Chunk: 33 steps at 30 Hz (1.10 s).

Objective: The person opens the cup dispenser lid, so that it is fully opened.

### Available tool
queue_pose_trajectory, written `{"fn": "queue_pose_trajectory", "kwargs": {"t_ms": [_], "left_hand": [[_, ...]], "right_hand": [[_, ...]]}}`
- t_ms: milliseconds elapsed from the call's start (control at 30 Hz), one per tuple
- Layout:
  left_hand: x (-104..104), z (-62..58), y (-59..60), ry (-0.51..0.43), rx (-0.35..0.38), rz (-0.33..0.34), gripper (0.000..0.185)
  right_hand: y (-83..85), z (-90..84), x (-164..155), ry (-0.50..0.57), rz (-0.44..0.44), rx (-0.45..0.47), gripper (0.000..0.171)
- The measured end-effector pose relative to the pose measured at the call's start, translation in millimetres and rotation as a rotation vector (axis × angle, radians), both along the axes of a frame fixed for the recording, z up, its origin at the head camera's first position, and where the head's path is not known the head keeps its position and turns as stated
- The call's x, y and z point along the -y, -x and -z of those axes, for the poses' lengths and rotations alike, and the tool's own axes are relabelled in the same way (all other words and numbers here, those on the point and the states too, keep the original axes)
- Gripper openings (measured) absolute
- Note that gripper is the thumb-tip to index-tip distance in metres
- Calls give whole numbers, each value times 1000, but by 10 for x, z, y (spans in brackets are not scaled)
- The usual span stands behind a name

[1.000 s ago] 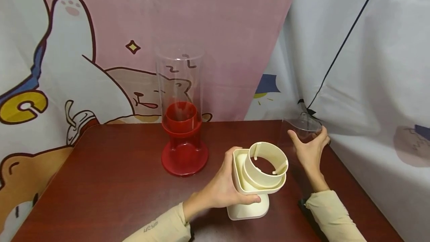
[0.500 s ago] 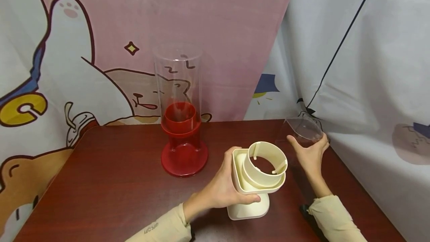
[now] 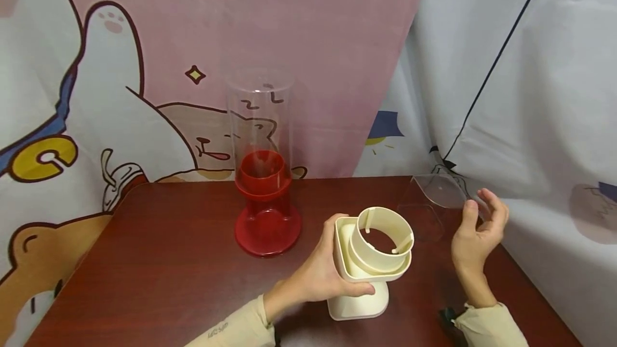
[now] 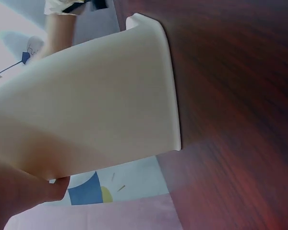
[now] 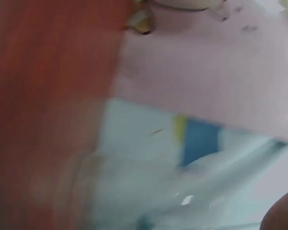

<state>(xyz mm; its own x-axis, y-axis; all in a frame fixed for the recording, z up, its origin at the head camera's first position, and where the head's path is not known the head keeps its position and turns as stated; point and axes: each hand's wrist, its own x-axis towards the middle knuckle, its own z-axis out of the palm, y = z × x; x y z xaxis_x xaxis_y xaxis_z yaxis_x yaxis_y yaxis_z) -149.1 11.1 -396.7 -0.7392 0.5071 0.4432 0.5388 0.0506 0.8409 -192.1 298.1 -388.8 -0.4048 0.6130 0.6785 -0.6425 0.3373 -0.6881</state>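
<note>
My left hand (image 3: 337,261) grips the square top of a cream plastic dispenser base (image 3: 381,240), which stands on the dark red table (image 3: 168,261); a round collar sits in its top. In the left wrist view the cream base (image 4: 96,105) fills the frame, with a fingertip (image 4: 19,196) against it. A clear plastic container (image 3: 434,200) stands at the table's back right. My right hand (image 3: 482,210) hovers just right of it, fingers loosely curled and holding nothing. The right wrist view is blurred.
A red dispenser stand with a tall clear tube (image 3: 262,175) stands at the back middle of the table. Printed curtains (image 3: 144,68) hang close behind and along the right side. The table's right edge lies near my right wrist.
My right hand has let go of the clear container and drawn back to the right. The container now stands alone. My left hand has kept its grip on the cream base.
</note>
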Motion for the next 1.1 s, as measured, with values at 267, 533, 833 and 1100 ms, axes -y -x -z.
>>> {"fn": "queue_pose_trajectory", "kwargs": {"t_ms": [267,533,833,1100], "left_hand": [[107,-100,-231,19,52,-122,108],[-4,-122,-765,-30,-259,-199,77],[-140,-133,-711,-112,-229,-189,70],[-119,-311,-488,-268,-164,-143,48]], "right_hand": [[-317,-356,635,-168,-828,-41,41],[-455,-390,847,-257,-1227,281,71],[-609,-254,928,-123,-1095,317,72],[-937,-154,1030,-115,-673,477,60]]}}
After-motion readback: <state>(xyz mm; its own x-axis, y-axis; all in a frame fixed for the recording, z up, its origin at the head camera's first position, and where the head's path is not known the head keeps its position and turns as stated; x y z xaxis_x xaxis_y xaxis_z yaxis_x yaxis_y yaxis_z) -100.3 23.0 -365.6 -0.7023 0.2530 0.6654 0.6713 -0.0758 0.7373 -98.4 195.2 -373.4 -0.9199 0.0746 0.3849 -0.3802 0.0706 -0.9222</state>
